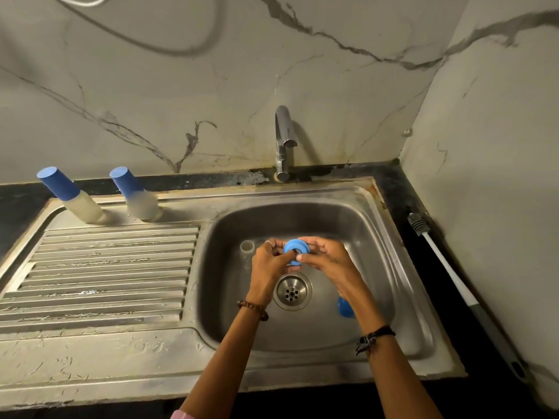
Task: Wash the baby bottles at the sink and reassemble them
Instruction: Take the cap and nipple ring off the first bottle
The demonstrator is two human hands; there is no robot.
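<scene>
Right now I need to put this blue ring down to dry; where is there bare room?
The ribbed drainboard in front of the two bottles is bare. The basin is crowded: open bottle, drain, blue cap. The brush takes the right counter.

One head-worn wide-angle view looks steeply down, close over the sink, facing the back wall.
</scene>
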